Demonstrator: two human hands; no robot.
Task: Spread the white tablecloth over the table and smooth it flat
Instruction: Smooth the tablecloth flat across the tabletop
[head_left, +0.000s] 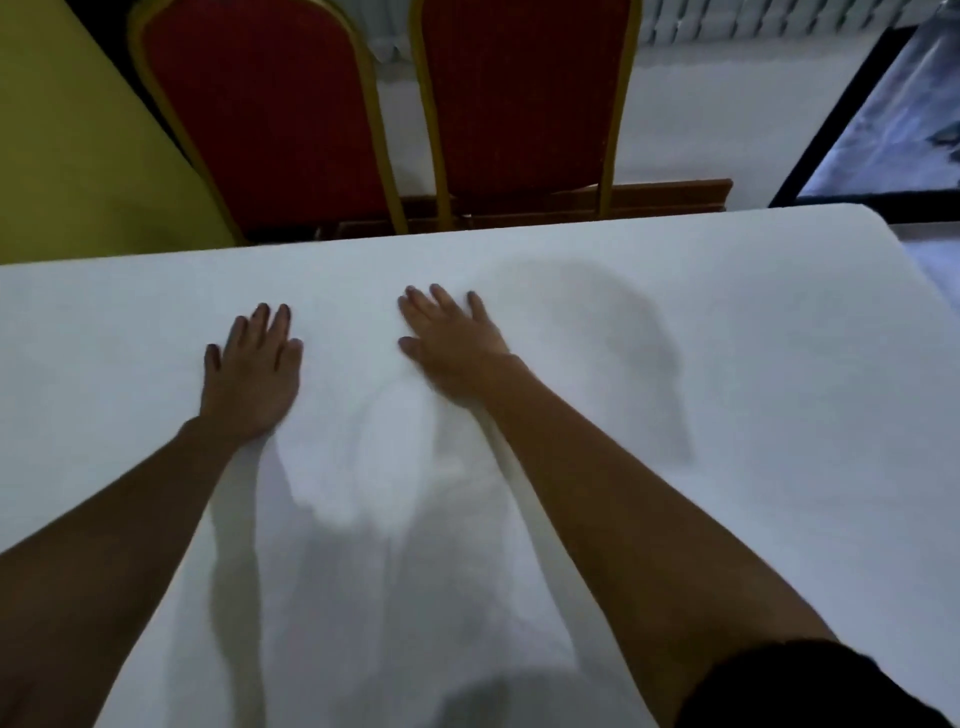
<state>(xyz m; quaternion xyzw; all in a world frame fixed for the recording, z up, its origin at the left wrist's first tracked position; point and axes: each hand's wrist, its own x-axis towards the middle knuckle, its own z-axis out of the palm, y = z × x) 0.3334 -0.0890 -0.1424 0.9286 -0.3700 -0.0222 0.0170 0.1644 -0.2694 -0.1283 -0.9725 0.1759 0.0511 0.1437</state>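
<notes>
— Across the table, what?

— White tablecloth, covering the whole visible top, draped over the far edge and rounded over the far right corner.

— Flat?

— Mostly flat at the left and right. Soft ripples and shadows down the middle, between the two forearms.

— Left hand?

— Palm down on the tablecloth, left of centre, fingers stretched and slightly fanned toward the far edge. Nothing gripped, just pressed flat.

— Right hand?

— Also palm down, fingers spread, angled a little to the left, a bit farther forward than the left hand. Released, no fold pinched. Near each other but not touching, bare cloth between them.

— Sleeve?

— Dark short sleeve at the lower right, on the right arm. Both forearms bare.

— Beyond the table?

— Two red chairs with gold frames, one at the left, one beside it at the right, backs upright, just past the far edge. Yellow surface at the far left. Dark-framed panel at the upper right, contents unclear.
</notes>
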